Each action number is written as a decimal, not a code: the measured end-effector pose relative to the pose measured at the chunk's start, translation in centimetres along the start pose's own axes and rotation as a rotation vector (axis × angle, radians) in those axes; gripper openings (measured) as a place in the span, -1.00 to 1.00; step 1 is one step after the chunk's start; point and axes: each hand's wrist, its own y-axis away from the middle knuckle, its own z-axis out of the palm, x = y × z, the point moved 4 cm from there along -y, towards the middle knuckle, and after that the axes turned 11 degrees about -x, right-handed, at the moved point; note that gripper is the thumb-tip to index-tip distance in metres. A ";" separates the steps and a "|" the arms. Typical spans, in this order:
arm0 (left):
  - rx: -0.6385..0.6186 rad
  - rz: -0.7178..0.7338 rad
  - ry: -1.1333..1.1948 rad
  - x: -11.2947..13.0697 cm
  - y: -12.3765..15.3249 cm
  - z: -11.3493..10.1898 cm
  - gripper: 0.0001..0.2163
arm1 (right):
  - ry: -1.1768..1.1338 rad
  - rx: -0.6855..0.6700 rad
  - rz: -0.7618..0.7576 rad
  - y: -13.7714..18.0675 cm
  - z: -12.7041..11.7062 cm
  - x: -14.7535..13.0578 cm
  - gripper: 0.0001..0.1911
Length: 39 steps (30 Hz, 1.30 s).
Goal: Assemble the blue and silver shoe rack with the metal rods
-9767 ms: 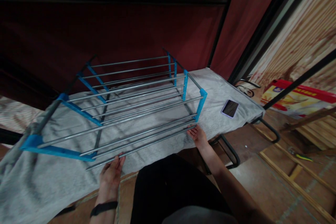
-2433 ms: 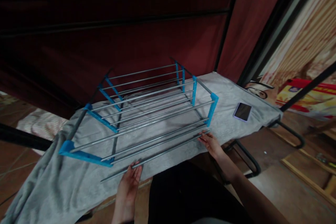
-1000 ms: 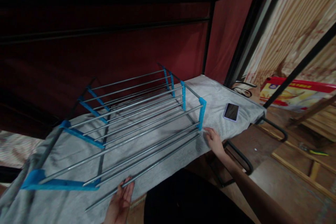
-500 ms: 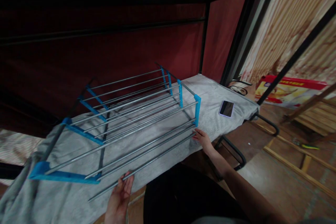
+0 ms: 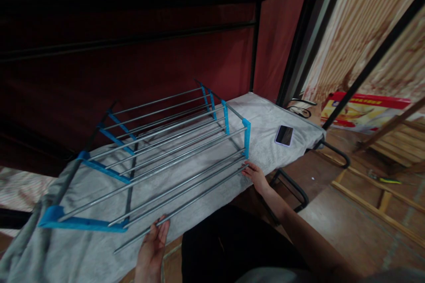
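— So where are the hands?
— Left hand (image 5: 153, 247) lies spread, fingers against the nearest loose metal rod (image 5: 186, 207); right hand (image 5: 256, 175) touches its far end, fingers loosely open.
— And the rod?
— On the grey cloth (image 5: 212, 194), just beside the blue-ended rack (image 5: 156, 150). A phone (image 5: 284, 135) lies further right.

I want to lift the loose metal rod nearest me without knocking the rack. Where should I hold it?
Grip the loose rod near both ends, coming from the near edge of the bed. It lies long and thin on the grey blanket, outside the blue rack. The left hand and right hand already sit there.
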 end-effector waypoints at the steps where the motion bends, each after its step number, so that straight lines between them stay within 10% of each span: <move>1: 0.000 -0.004 -0.003 0.0 0.0 0.0 -0.76 | -0.002 -0.001 -0.001 0.1 0.0 0.0 -0.47; 39: -0.016 0.030 0.129 -0.6 0.5 0.1 -0.79 | 0.207 0.065 0.007 0.0 -0.4 -0.2 -0.63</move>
